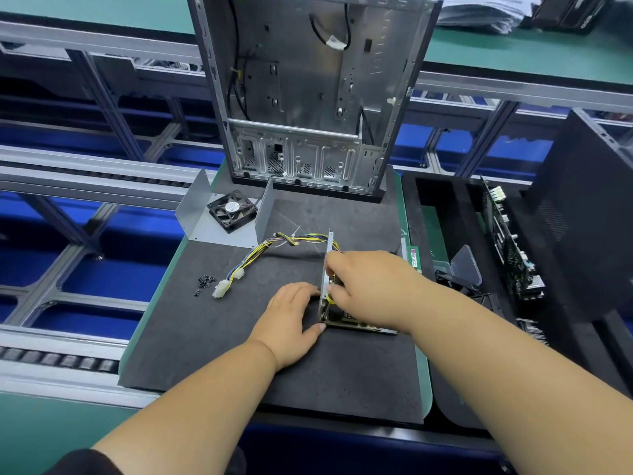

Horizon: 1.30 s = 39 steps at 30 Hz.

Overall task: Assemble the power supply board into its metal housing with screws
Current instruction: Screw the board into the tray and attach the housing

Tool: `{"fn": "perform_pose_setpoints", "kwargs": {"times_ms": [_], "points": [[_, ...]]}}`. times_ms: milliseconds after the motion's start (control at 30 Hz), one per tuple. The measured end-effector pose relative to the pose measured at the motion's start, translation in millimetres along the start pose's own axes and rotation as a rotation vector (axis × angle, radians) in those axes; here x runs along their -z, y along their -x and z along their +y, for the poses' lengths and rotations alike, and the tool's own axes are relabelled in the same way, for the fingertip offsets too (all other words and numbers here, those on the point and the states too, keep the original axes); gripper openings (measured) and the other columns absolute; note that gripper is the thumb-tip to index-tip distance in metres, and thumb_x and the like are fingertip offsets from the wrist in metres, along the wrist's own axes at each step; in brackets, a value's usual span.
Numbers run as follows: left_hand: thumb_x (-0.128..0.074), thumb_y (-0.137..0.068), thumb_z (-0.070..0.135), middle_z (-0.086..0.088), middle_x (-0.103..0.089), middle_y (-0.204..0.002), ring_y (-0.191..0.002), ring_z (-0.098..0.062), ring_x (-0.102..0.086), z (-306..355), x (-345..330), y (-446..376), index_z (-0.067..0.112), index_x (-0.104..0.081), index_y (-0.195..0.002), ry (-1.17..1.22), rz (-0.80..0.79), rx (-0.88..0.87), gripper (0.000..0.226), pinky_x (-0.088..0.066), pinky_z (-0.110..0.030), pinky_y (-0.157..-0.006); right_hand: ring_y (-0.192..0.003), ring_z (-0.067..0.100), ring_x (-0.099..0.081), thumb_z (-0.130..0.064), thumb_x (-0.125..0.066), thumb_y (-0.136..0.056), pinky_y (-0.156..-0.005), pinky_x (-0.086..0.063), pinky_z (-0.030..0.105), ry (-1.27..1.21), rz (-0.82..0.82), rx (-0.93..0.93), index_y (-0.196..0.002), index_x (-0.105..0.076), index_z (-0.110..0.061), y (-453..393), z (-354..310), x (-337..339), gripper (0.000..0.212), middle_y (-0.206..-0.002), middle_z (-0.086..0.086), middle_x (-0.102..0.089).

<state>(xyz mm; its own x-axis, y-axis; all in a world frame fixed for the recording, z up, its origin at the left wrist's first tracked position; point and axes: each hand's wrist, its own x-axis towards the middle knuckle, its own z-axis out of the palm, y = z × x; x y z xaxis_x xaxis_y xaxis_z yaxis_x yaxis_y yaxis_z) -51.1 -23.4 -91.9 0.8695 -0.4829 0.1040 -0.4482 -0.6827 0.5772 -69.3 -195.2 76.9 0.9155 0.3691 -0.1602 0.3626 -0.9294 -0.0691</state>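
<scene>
Both hands [291, 317] [370, 286] at housing [327, 269] edge

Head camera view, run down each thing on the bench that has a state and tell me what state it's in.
Left hand: flat on mat, bracing housing wall.
Right hand: reaching into the housing; grip unclear.
Power supply housing: open, board inside.
Wire harness: trailing out, connectors unplugged.
Screws: loose pile.
Fan: unmounted, lying in cover.
Computer case: open, upright.

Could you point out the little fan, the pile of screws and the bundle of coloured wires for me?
fan [232, 210]: head view, on the round label at its hub.
screws [205, 282]: head view, middle of the small black pile on the mat.
wires [255, 253]: head view, on the yellow strands midway along the bundle.
</scene>
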Motion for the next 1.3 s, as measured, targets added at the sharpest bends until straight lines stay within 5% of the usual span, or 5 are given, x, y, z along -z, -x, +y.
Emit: {"fn": "perform_pose_setpoints", "kwargs": {"times_ms": [667, 833, 967, 1133, 1300], "points": [[-0.063, -0.084, 0.042, 0.015, -0.042, -0.135, -0.131, -0.008, -0.03, 0, 0, -1, 0.031, -0.045, -0.131, 0.007, -0.012, 0.011, 0.052, -0.025, -0.025, -0.112, -0.067, 0.025, -0.04, -0.047, -0.047, -0.098, -0.045, -0.017, 0.03, 0.127, -0.044, -0.089, -0.09, -0.036, -0.021, -6, -1, 0, 0.03, -0.065, -0.006, -0.03], [-0.064, -0.084, 0.042, 0.013, -0.043, -0.136, -0.131, -0.009, -0.032, 0, -1, 0, 0.028, -0.046, -0.131, 0.002, 0.002, 0.011, 0.053, -0.027, -0.027, -0.112, -0.068, 0.026, -0.045, -0.048, -0.045, -0.099, -0.048, -0.022, 0.031, 0.098, -0.008, -0.154, -0.092, -0.036, -0.02, -3, 0, -7, 0.029, -0.066, -0.006, -0.035], [-0.064, -0.083, 0.042, 0.013, -0.044, -0.134, -0.13, -0.009, -0.033, 0, 0, 0, 0.028, -0.047, -0.13, 0.001, 0.007, -0.001, 0.052, -0.028, -0.028, -0.111, -0.08, 0.031, -0.056, -0.033, -0.05, -0.099, -0.067, -0.045, 0.039, -0.089, -0.007, -0.068, -0.099, -0.035, -0.016, 3, 1, -10, 0.022, -0.09, 0.003, -0.059], [-0.065, -0.083, 0.042, 0.012, -0.044, -0.135, -0.131, -0.01, -0.033, 1, 1, 0, 0.027, -0.047, -0.13, -0.002, 0.0, 0.003, 0.052, -0.029, -0.03, -0.112, -0.061, 0.02, -0.042, -0.025, -0.055, -0.098, -0.049, -0.025, 0.033, -0.118, 0.042, -0.139, -0.092, -0.032, -0.017, 3, -3, -17, 0.025, -0.066, -0.007, -0.039], [-0.066, -0.084, 0.042, 0.012, -0.044, -0.137, -0.132, -0.009, -0.032, 0, 0, 0, 0.027, -0.046, -0.133, 0.002, 0.004, 0.008, 0.056, -0.027, -0.028, -0.113, -0.069, 0.022, -0.043, -0.021, -0.055, -0.096, -0.057, -0.031, 0.031, -0.059, 0.1, -0.239, -0.108, -0.041, -0.014, 0, -12, -22, 0.021, -0.078, -0.002, -0.048]]}}
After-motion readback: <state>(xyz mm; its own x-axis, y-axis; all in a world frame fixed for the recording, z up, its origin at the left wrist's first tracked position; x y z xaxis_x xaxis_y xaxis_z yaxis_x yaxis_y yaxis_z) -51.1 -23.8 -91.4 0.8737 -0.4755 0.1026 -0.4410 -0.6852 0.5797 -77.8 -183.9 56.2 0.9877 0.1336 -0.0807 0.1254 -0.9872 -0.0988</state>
